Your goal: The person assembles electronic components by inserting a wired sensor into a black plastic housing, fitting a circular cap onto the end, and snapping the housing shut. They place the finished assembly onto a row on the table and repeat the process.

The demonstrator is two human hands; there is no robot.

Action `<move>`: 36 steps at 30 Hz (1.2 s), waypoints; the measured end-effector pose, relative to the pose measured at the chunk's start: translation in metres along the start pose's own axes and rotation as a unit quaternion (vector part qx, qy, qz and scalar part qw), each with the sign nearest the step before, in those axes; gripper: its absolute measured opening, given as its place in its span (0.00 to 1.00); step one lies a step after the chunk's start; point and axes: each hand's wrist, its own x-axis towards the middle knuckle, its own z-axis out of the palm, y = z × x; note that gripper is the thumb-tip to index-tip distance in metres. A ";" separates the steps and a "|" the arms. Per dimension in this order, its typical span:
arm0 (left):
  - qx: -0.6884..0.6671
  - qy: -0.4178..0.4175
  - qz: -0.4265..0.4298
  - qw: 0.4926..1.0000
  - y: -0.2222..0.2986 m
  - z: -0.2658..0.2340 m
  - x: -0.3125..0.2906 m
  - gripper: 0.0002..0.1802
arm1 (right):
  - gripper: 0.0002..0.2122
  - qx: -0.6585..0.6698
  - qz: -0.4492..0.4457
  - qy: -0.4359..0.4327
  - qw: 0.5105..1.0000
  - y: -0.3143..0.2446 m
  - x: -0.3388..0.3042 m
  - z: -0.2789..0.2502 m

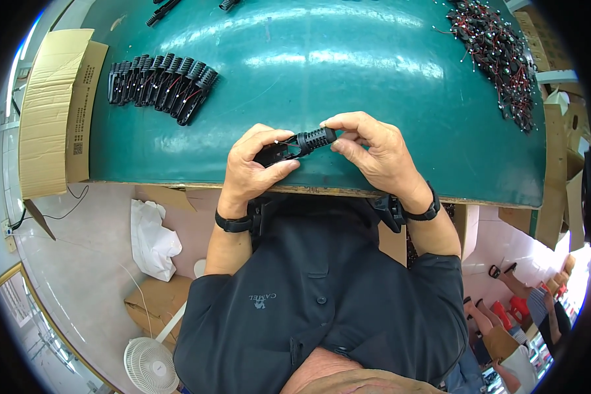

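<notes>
Between my hands, over the near edge of the table, is a black plastic housing with a ribbed round neck (314, 139). My left hand (255, 159) grips its wide body, thumb along the near side and fingers along the far side. A bit of reddish wire shows inside the open body. At the other end, my right hand (373, 146) pinches the smooth dark tip of the neck with thumb and forefinger. Farther left on the table lies a row of similar black ribbed housings (161, 82), with red wires showing in several of them.
A green-topped table (348, 92) spreads out ahead. A heap of small black parts with red wires (496, 59) lies at the far right. An open cardboard box (56, 115) stands at the left edge. Below are a white fan (150, 364) and other people (505, 328) at lower right.
</notes>
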 end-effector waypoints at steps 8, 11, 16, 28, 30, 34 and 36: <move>0.001 0.016 -0.017 1.000 0.000 0.001 -0.001 0.27 | 0.17 -0.056 -0.049 0.043 0.996 0.010 -0.003 0.016; -0.001 0.030 -0.023 0.999 -0.001 0.002 -0.001 0.26 | 0.22 -0.119 -0.103 0.100 0.982 0.012 -0.008 0.030; -0.009 0.058 -0.034 0.998 -0.002 0.004 -0.003 0.26 | 0.31 -0.119 -0.137 0.128 0.975 0.012 -0.012 0.055; -0.010 0.064 -0.036 0.997 0.001 0.002 -0.004 0.25 | 0.43 -0.077 -0.121 0.108 0.984 0.015 -0.022 0.076; -0.011 0.063 -0.035 0.997 0.001 0.002 -0.005 0.25 | 0.45 -0.073 -0.126 0.111 0.983 0.015 -0.021 0.079; -0.013 0.066 -0.037 0.997 0.000 0.000 -0.005 0.25 | 0.46 -0.058 -0.122 0.105 0.985 0.013 -0.022 0.078; -0.017 0.062 -0.040 0.997 0.001 0.000 -0.005 0.25 | 0.45 -0.052 -0.119 0.103 0.986 0.012 -0.023 0.075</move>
